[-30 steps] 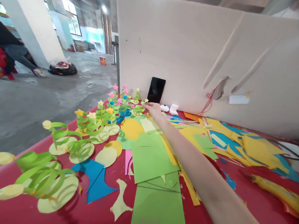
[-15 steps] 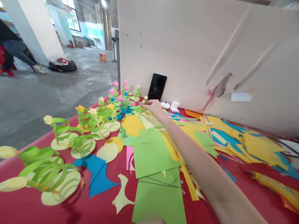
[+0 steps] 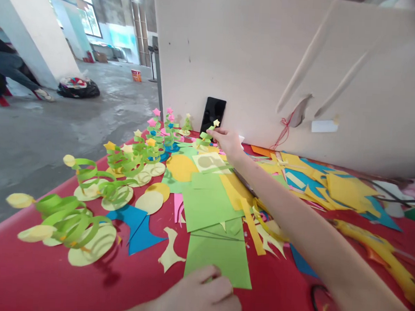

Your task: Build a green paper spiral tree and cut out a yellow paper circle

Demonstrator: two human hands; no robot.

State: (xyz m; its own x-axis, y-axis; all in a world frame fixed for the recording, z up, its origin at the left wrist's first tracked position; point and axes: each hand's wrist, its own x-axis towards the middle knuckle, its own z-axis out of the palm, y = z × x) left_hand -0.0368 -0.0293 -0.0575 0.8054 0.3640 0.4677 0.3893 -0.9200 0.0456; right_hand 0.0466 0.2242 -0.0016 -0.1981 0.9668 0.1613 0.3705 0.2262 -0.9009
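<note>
My right hand [image 3: 227, 140] reaches far over the red table and pinches a small green paper spiral tree [image 3: 204, 138] topped by a pale yellow star. It is in front of the phone [image 3: 214, 113] leaning on the wall. At the near edge, my left hand [image 3: 200, 298] is curled closed beside the lower green paper sheet [image 3: 219, 260]; what its fingers may hold is hidden. Several green paper spirals [image 3: 81, 228] on pale round bases line the table's left side. Some bear yellow tips, others pink or yellow stars.
Yellow and blue paper scraps [image 3: 348, 193] cover the right side. A yellow glue gun [image 3: 373, 245] lies at the right, with a dark cable [image 3: 314, 300] nearer me. The white wall panel [image 3: 240, 60] bounds the back. A seated person's leg [image 3: 17, 73] shows far left.
My right hand has lifted the small spiral tree up and slightly right, in front of the phone. My left hand has come further into view from below. The whole view has shifted slightly.
</note>
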